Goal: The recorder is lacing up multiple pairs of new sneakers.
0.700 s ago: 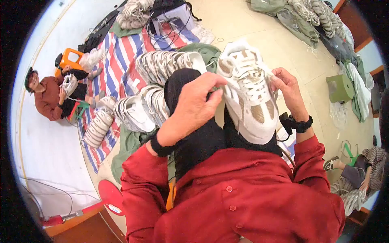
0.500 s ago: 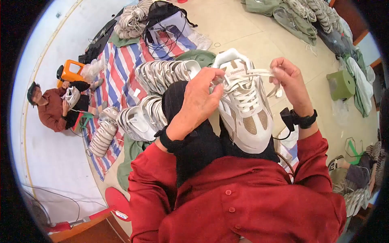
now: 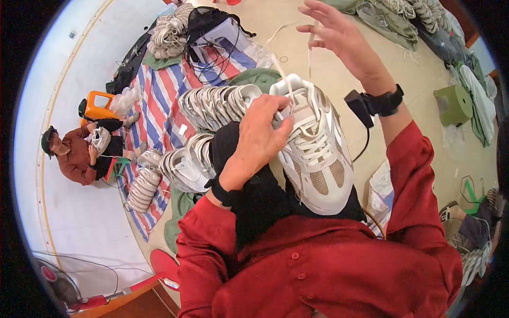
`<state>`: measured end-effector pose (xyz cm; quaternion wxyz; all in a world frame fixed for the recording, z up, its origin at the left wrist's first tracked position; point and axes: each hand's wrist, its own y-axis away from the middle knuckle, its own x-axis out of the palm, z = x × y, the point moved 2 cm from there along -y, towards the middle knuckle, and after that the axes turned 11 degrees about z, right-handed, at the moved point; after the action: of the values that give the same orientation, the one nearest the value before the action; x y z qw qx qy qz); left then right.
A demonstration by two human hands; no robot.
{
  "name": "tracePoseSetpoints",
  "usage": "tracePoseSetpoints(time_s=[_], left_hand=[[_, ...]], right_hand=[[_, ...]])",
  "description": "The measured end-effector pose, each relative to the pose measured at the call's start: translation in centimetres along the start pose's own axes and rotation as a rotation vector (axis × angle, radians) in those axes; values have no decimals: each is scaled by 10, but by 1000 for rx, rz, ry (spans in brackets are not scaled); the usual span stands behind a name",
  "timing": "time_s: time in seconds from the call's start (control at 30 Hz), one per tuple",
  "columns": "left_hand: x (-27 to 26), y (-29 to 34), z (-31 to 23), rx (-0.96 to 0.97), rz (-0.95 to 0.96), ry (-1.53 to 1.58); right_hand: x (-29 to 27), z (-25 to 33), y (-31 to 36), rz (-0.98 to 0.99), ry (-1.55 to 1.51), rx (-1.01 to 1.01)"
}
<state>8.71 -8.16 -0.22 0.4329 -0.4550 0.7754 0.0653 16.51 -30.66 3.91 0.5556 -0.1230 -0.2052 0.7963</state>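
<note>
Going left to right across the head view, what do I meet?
Seated co-worker, lower group of white shoes, wearer's left hand, laced sneaker, black right wristband, drum-shaped olive-green object.

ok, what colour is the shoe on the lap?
The shoe is off-white with tan mesh; best in head view.

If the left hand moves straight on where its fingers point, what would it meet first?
Probably the pale shoe, near its tongue; whether the left hand touches it now is unclear.
</note>
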Motion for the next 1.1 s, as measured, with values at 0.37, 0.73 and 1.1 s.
tracePoseSetpoints(time_s=[0.37, 0.73, 1.1], left_hand=[[-2, 7, 19, -297, 2, 484], [4, 37, -29, -44, -55, -59], [1, 38, -20, -152, -1, 335]], right_hand=[[10, -20, 106, 136, 416, 209], [43, 4, 106, 338, 808, -73], [41, 12, 108, 478, 703, -3]])
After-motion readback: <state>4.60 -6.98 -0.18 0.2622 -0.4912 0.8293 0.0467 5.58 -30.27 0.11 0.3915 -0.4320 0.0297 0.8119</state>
